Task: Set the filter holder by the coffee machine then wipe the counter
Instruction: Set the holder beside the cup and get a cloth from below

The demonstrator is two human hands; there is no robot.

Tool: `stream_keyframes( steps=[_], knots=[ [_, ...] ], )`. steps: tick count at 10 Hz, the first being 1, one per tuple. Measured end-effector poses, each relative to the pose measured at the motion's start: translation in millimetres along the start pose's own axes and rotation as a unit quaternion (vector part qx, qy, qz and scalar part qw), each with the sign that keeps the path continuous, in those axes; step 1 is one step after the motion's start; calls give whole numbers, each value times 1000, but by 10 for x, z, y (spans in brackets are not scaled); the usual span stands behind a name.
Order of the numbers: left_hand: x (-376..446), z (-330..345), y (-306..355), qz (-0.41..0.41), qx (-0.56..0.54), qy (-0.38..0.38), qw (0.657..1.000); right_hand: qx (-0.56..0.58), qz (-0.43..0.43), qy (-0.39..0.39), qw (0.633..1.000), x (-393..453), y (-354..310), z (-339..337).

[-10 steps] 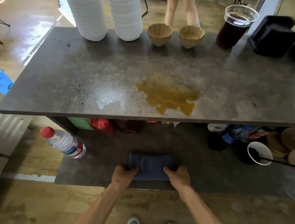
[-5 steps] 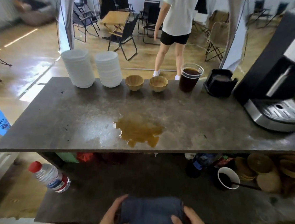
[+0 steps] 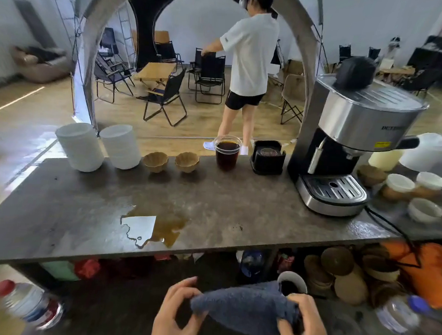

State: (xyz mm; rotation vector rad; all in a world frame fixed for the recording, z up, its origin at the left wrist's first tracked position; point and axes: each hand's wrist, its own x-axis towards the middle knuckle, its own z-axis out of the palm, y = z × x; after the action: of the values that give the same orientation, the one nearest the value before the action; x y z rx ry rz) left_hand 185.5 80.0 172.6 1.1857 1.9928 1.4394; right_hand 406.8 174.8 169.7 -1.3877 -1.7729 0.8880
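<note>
below the counter's front edge, low in my view, i see both hands on a dark blue cloth [image 3: 245, 310]. the left hand [image 3: 174, 314] has its fingers curled round the cloth's left end, the right hand [image 3: 303, 329] has its fingers curled over the right end, and the cloth sags a little between them, held above the lower shelf [image 3: 124, 307].

on the grey counter [image 3: 79, 209] a brown coffee spill [image 3: 162, 227] lies near the front edge, part of it glaring white with reflected light. the coffee machine [image 3: 348, 145] stands at the right end of the counter. just to its left sits a black filter holder [image 3: 267, 157], upright, close beside the machine though i cannot tell if they touch. left of that stands a clear cup of dark coffee [image 3: 227, 152], then two tan fluted bowls [image 3: 171, 161] and two stacks of white filters [image 3: 98, 145] along the back edge.

a plastic water bottle [image 3: 29, 304] with a red cap lies on its side on the lower shelf at left, blurred. a white cup [image 3: 292, 282] shows just behind the cloth. beyond the counter a person [image 3: 246, 63] in a white shirt stands facing away among folding chairs.
</note>
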Motion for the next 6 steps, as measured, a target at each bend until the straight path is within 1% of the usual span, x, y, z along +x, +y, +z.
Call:
stream_keyframes(
  steps=[1, 2, 3, 4, 5, 6],
  knots=[
    [44, -15, 207, -4, -29, -48, 998, 35, -8, 7, 999, 101, -195, -214],
    [116, 2, 308, -23, -64, -66, 996, 101, 34, -38, 994, 143, -112, -248],
    [183, -14, 369, -23, -93, -70, 993, 100, 65, -23, 993, 191, -88, -273],
    [299, -62, 517, -3, -114, -50, 992, 133, 26, -21, 991, 261, -303, -285],
    [420, -61, 624, -12, -117, -56, 991, 143, -7, -35, 989, 406, -421, -326],
    [523, -78, 740, 6, -102, -50, 994, 144, -57, -52, 987, 552, -477, -372]
  ],
)
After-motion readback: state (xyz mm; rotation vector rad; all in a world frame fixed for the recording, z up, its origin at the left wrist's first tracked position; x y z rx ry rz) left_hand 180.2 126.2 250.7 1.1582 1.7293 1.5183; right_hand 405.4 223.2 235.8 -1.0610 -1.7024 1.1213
